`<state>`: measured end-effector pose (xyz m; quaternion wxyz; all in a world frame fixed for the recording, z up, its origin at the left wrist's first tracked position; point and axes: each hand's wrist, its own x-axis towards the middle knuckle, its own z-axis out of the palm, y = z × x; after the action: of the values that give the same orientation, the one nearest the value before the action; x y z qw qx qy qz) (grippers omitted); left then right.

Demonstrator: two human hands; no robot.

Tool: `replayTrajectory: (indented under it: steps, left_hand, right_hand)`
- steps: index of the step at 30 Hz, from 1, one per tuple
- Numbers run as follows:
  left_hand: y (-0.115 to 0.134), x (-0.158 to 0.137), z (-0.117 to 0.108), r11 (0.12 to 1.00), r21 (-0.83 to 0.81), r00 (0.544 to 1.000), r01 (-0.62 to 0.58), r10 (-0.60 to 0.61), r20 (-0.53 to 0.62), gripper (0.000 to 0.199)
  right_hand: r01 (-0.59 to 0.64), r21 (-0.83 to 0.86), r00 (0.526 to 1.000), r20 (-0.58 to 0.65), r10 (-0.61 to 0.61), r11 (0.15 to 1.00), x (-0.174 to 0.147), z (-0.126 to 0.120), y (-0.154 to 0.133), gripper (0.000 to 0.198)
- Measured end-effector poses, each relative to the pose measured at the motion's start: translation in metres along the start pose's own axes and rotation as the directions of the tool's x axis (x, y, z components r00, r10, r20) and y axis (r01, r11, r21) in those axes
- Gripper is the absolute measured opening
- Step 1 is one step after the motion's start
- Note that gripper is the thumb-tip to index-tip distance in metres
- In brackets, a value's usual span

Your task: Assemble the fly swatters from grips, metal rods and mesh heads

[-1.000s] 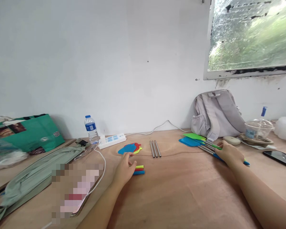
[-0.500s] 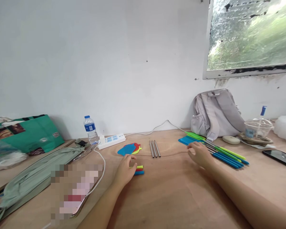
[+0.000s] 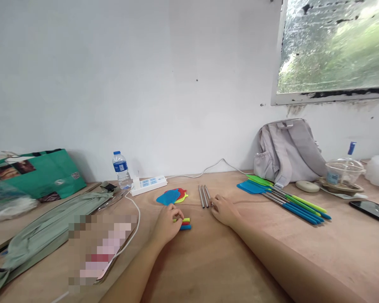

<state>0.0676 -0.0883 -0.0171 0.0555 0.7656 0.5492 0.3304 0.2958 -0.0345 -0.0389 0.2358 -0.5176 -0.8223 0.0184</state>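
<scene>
My left hand (image 3: 168,222) rests on the table with its fingers curled at the left ends of the short handles; thumb and forefinger close at the yellow handle (image 3: 186,219). Below that one lie a red handle (image 3: 186,223) and a blue handle (image 3: 185,227). My right hand (image 3: 225,210) has its fingertips closed on the near end of the rightmost metal tube (image 3: 207,193). Two more metal tubes (image 3: 202,196) lie alongside it. Left of them, flat blue, red and yellow fly swatter heads (image 3: 168,197) overlap in a pile.
Several assembled fly swatters (image 3: 290,204) lie at the right, before a grey backpack (image 3: 290,151). A power strip (image 3: 149,185) and water bottle (image 3: 121,170) stand along the wall. A white cable (image 3: 138,219), green-grey bag (image 3: 57,223), phone (image 3: 372,210) and lidded cup (image 3: 342,172) are also on the table.
My right hand has moved left, from beside the assembled swatters to the rightmost metal tube, which now tilts slightly. My left hand stays at the short handles.
</scene>
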Motion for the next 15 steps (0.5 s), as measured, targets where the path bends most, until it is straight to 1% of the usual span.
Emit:
replayTrajectory:
  steps: [2,6,9,12,15]
  left_hand:
    - [0.002,0.000,-0.001,1.000,0.025,1.000,-0.014,0.014,0.021,0.018]
    - [0.006,-0.002,-0.003,0.999,0.037,0.999,-0.006,0.004,0.051,0.019]
    - [0.009,-0.003,-0.007,0.998,0.043,0.993,-0.041,0.036,0.114,0.018]
    - [0.012,-0.005,-0.011,0.991,0.047,0.971,-0.123,0.110,0.211,0.017]
    - [0.014,-0.006,-0.014,0.985,0.013,0.952,-0.170,0.161,0.261,0.017]
  right_hand:
    - [-0.050,0.030,0.999,-0.014,0.051,0.998,0.003,0.003,0.002,0.010]
    - [-0.141,0.102,0.989,-0.022,0.144,0.985,0.003,0.007,0.012,0.003]
    - [-0.204,0.197,0.976,-0.030,0.214,0.959,-0.001,0.006,0.022,0.004]
    - [-0.268,0.383,0.950,-0.050,0.309,0.884,-0.004,0.006,0.032,0.009]
    - [-0.313,0.560,0.903,-0.076,0.423,0.767,-0.004,0.008,0.040,0.010]
